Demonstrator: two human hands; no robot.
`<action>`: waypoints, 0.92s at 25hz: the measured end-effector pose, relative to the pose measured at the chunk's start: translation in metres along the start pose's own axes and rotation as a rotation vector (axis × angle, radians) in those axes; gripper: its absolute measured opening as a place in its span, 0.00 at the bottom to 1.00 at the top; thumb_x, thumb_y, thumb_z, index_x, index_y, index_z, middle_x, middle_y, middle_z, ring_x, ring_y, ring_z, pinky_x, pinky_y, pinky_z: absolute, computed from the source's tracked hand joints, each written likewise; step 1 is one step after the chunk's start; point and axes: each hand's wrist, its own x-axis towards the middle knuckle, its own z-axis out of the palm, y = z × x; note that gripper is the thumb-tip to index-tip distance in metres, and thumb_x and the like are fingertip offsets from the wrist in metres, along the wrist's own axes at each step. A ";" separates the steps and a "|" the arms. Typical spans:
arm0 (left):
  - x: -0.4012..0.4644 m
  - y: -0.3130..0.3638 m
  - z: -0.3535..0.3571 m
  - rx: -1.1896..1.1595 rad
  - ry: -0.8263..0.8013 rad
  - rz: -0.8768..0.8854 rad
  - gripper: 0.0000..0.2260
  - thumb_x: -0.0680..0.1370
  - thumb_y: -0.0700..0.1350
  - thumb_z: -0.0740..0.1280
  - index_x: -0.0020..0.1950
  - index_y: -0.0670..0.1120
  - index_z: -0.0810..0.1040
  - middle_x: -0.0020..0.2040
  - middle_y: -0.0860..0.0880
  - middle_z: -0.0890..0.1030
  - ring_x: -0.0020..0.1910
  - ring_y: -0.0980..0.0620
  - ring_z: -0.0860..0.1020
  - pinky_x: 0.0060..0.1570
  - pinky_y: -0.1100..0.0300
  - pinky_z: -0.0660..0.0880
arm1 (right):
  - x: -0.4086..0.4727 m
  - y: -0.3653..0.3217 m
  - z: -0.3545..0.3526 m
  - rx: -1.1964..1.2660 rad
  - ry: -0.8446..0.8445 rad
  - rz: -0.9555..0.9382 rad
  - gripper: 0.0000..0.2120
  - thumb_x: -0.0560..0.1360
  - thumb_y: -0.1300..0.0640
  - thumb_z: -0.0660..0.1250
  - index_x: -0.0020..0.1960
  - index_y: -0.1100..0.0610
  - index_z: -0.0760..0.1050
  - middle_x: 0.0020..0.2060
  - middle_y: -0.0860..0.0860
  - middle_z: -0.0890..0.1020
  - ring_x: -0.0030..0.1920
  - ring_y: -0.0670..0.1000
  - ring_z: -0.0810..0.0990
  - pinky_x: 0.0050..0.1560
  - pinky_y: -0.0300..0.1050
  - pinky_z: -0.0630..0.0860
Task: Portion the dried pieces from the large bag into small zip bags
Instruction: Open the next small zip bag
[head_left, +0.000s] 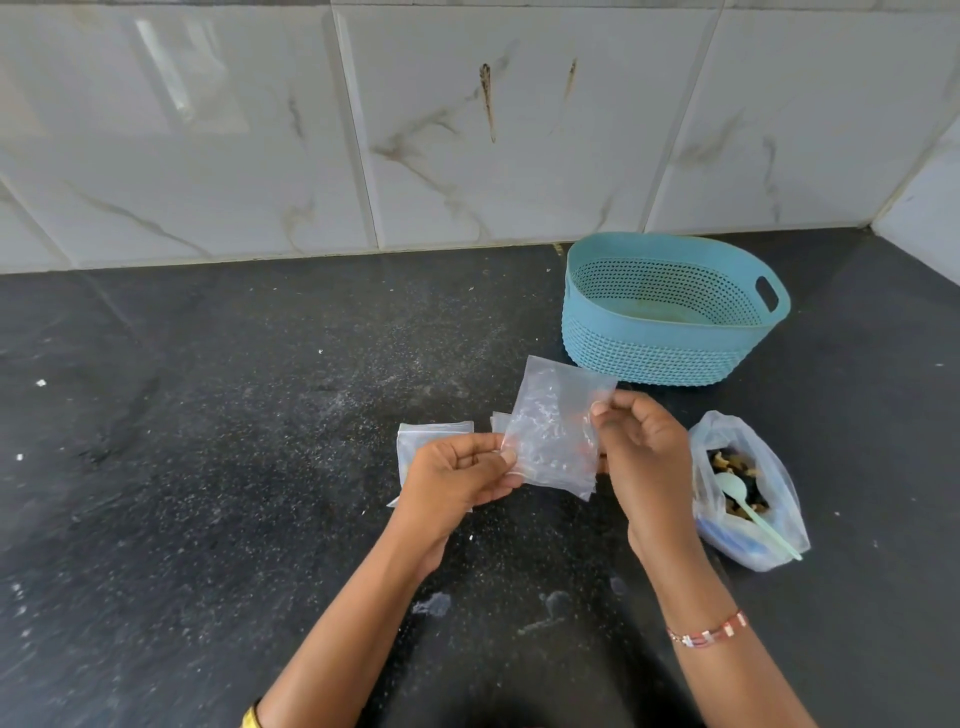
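Both forearms enter from the lower edge of the view and converge toward the centre. The left hand (460, 470) is positioned palm-up with its fingers curled inward; the thumb and fingertips pinch the lower left edge of a small zip bag (553, 434). The right hand (641, 444) is raised slightly higher, back of the hand facing the camera, its thumb and forefinger pinching the bag's upper right edge. The right wrist carries a beaded bracelet (709, 630). The hands are near each other, not touching.
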 end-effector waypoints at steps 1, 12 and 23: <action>0.000 -0.001 0.000 -0.011 0.022 0.008 0.07 0.74 0.33 0.66 0.47 0.43 0.80 0.34 0.50 0.85 0.31 0.58 0.82 0.42 0.65 0.80 | -0.003 0.001 -0.002 -0.089 0.059 -0.098 0.06 0.75 0.62 0.64 0.48 0.53 0.76 0.42 0.50 0.81 0.38 0.47 0.77 0.40 0.37 0.76; 0.005 -0.008 0.007 0.142 0.128 0.180 0.10 0.74 0.35 0.68 0.52 0.47 0.78 0.26 0.53 0.78 0.26 0.59 0.76 0.38 0.67 0.77 | -0.023 0.013 -0.003 -0.584 -0.309 -0.370 0.09 0.70 0.54 0.72 0.49 0.54 0.81 0.40 0.45 0.80 0.36 0.41 0.74 0.39 0.34 0.72; -0.004 -0.021 0.024 -0.094 0.063 0.159 0.04 0.74 0.40 0.68 0.47 0.43 0.75 0.37 0.47 0.81 0.36 0.52 0.82 0.46 0.58 0.80 | -0.019 0.012 -0.004 -0.479 -0.134 -0.413 0.02 0.71 0.62 0.69 0.41 0.57 0.80 0.33 0.44 0.78 0.33 0.43 0.77 0.37 0.32 0.74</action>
